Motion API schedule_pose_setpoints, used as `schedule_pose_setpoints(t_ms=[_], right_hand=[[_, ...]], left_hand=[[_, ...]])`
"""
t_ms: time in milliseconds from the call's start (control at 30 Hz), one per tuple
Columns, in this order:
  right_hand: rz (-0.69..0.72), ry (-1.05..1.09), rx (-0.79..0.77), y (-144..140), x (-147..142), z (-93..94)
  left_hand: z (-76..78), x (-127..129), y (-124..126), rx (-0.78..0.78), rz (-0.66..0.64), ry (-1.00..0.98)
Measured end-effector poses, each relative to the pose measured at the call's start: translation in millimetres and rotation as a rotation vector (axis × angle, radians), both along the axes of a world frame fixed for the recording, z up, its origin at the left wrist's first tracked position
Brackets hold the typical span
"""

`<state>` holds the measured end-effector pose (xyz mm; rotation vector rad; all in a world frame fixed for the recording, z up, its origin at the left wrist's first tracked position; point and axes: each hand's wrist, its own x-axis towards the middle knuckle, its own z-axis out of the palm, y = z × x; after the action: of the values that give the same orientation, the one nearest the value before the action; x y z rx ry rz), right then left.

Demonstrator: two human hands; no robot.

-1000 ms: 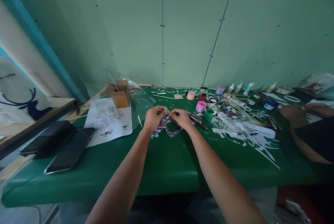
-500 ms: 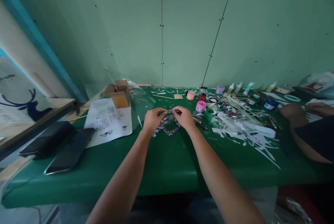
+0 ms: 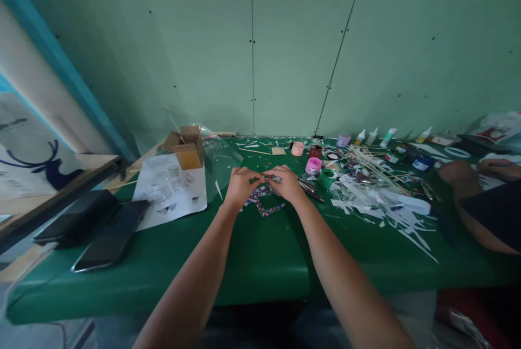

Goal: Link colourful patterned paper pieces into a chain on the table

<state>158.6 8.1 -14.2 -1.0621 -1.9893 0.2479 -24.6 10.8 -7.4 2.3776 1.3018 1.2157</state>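
Multicoloured beaded loop strip [image 3: 266, 203] held at mid-counter between two hands.

Left hand [image 3: 240, 187] and right hand [image 3: 287, 183] now meet fingertip to fingertip over the strip's far end, each in a narrow pinch grip on it; half a second ago the hands stood slightly apart with the strip stretched between them, so the work has likely moved to its joined end. The strip's near loop lies on the green counter [image 3: 260, 262]. Just right stand a pink paint pot [image 3: 313, 166] and a green paint pot [image 3: 326, 178]; a printed paper sheet [image 3: 169, 189] lies left. Another person's forearm [image 3: 472, 197] rests far right.
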Motion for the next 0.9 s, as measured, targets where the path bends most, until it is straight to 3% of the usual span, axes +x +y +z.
schedule_pose_setpoints(t_ms=[333,633,900], right_hand=[[0.037,0.087,-0.036,-0.9,-3.5,1.5],[0.032,0.065,-0.028,-1.2,-3.6,3.4],[0.018,0.005,0.007,1.3,-2.7,-1.0]], left_hand=[[-2.2,-0.9,1.2,0.034,-0.020,-0.001],[-2.7,1.0,0.0,0.028,0.104,0.004],[-1.3,0.4,0.9,0.000,-0.001,0.023]])
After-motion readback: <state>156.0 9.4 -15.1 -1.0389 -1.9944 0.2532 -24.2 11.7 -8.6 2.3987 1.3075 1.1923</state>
